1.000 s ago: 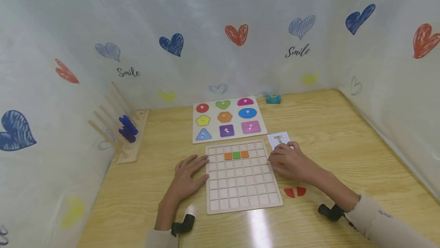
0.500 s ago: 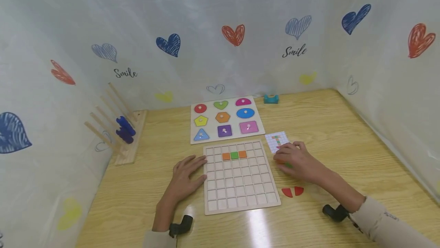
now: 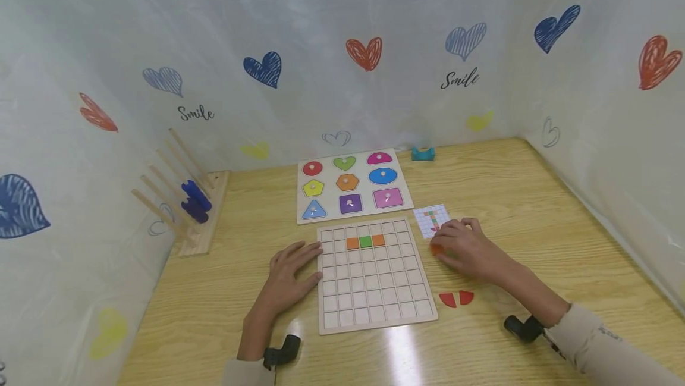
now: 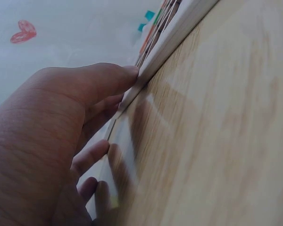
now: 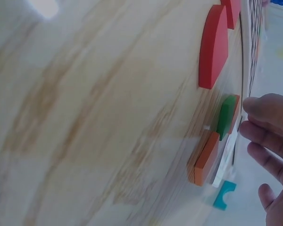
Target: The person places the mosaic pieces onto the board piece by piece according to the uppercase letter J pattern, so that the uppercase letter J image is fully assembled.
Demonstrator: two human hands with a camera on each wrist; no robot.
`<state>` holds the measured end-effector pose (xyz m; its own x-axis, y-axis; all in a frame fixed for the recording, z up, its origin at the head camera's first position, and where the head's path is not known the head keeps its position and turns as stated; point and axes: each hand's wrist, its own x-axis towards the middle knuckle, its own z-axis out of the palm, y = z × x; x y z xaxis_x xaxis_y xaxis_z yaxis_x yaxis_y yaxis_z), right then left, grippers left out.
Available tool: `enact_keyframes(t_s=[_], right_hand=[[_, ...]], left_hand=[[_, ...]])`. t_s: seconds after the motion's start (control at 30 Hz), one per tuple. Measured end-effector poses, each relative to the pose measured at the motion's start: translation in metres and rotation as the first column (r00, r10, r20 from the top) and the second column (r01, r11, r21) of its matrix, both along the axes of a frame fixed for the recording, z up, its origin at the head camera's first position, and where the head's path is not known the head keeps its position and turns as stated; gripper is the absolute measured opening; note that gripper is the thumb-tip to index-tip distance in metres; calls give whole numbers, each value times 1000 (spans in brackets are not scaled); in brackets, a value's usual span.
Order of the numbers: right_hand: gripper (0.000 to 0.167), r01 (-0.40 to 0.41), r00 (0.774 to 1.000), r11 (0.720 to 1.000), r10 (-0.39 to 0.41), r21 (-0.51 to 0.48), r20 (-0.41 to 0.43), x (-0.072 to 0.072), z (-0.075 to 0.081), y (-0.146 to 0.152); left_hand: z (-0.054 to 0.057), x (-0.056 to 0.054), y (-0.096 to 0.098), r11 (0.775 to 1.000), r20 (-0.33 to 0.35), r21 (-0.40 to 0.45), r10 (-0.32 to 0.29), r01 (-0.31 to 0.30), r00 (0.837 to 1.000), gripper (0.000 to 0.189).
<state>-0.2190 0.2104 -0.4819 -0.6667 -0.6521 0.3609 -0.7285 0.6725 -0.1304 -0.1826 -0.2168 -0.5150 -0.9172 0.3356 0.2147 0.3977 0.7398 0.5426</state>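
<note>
My left hand (image 3: 287,275) rests at the left edge of the wooden grid board (image 3: 380,317); in the left wrist view its thumb touches the board's side. An orange tile (image 3: 352,243), a green tile (image 3: 365,242) and another orange tile (image 3: 379,240) form a row near the board's top. My right hand (image 3: 468,250), fingers loosely bent, is over small pieces right of the board. In the right wrist view a green piece (image 5: 227,117) and an orange piece (image 5: 206,159) lie on the table near its fingertips, with nothing visible in its grasp.
A patterned card (image 3: 425,223) lies beyond the right hand. Two red quarter-round pieces (image 3: 447,300) are nearer. A shape puzzle (image 3: 305,217) lies behind the board, a teal block (image 3: 423,154) at the back, and a peg stand (image 3: 216,219) with blue pieces at left.
My right hand has shifted right, away from the board's right edge, uncovering part of an orange piece and a green piece. My left hand stays at the board; the row of tiles is unchanged.
</note>
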Motion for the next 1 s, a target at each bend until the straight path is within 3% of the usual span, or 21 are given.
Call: enact_keyframes(t_s=[0.23,0.57,1.0], right_hand=[[25,11,1000,999,-11,39,4,-3,-1,0],[25,-10,1000,999,11,53,-26,-7,-5,0],[23,-15,998,1000,16,26,-54,-7,-1,-5]], left_hand=[[0,0,-1,1000,-17,11,-1,1,1000,52],[1,-1,-1,1000,23,2,0,0,1000,52],[0,-1,0,1000,7,-6,1,-1,1000,53]])
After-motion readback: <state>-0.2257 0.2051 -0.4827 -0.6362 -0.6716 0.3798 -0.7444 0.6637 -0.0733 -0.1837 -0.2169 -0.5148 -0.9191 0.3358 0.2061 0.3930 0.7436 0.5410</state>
